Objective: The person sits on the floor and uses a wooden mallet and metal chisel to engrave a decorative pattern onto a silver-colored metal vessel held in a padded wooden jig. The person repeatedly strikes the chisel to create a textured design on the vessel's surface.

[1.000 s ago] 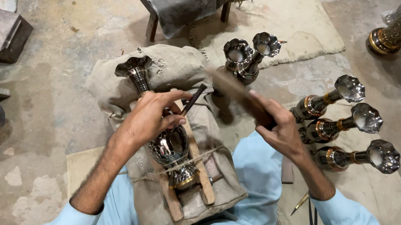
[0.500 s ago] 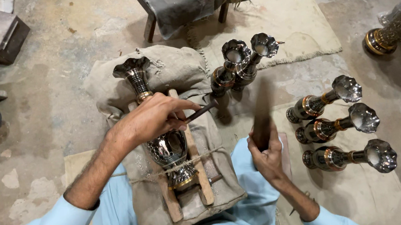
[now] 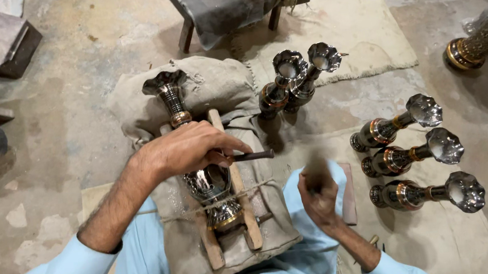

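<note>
Sackcloth cushion [image 3: 215, 88]: vase [image 3: 199, 166] (strapped) under left hand [image 3: 182, 149].

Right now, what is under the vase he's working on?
The vase lies between two wooden slats tied with string over a stuffed cloth sack. The left hand covers its middle; the sack's underside is hidden.

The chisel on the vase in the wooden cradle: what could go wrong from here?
1. The left hand grips the chisel close to its struck end, so a stroke by the right hand with the blurred mallet may hit fingers.
2. The chisel may slip on the shiny vase and scratch it.
</note>
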